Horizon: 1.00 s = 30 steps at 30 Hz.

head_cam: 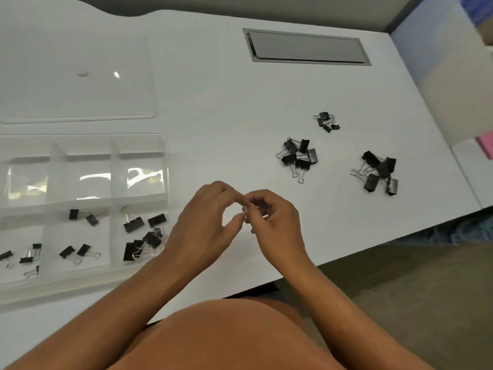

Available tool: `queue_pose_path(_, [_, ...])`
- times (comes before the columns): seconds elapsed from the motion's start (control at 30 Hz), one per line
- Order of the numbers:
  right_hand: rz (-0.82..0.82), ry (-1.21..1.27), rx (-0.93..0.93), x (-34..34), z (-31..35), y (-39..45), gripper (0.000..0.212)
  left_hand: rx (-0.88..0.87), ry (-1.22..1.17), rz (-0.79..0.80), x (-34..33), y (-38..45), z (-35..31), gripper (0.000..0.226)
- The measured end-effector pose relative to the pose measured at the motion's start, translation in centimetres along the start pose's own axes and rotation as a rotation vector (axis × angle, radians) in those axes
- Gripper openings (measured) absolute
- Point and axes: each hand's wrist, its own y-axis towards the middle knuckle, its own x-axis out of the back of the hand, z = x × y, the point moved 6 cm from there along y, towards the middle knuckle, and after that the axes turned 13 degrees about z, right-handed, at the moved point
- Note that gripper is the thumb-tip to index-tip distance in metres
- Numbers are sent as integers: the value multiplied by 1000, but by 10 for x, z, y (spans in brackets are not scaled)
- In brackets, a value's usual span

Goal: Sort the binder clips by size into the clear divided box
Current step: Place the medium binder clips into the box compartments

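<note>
The clear divided box (166,166) lies at the left of the white table. Its near row holds black binder clips: bigger ones in the right compartment (144,236), medium ones in the middle compartment (80,233), small ones in the left compartment (26,257). The far row holds nothing. Three loose piles lie to the right: small clips (326,122), medium clips (298,156), large clips (380,170). My left hand (208,225) and my right hand (272,217) meet fingertip to fingertip above the table beside the box. No clip shows in either hand; the right fingers are curled in.
The box's clear lid (80,76) lies flat behind the box. A grey cable hatch (306,48) is set into the table at the back. The table's right edge (453,156) runs close behind the large pile, with a pink object (486,146) beyond it.
</note>
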Motion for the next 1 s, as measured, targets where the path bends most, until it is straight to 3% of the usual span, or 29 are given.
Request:
queue_pose_path(0.37, [-86, 20, -23, 141, -71, 67, 16, 21, -1, 58, -91, 123, -51, 22])
queue_pose_path(0.63, [-215, -183, 40, 259, -121, 175, 17, 69, 128, 25, -127, 237, -90, 20])
queue_pose_path(0.87, [-207, -361, 39, 283, -150, 262, 21, 139, 145, 18, -143, 302, -95, 23])
queue_pose_path(1.0, [-213, -452, 94, 284, -151, 270, 12, 143, 113, 26, -150, 313, -92, 23])
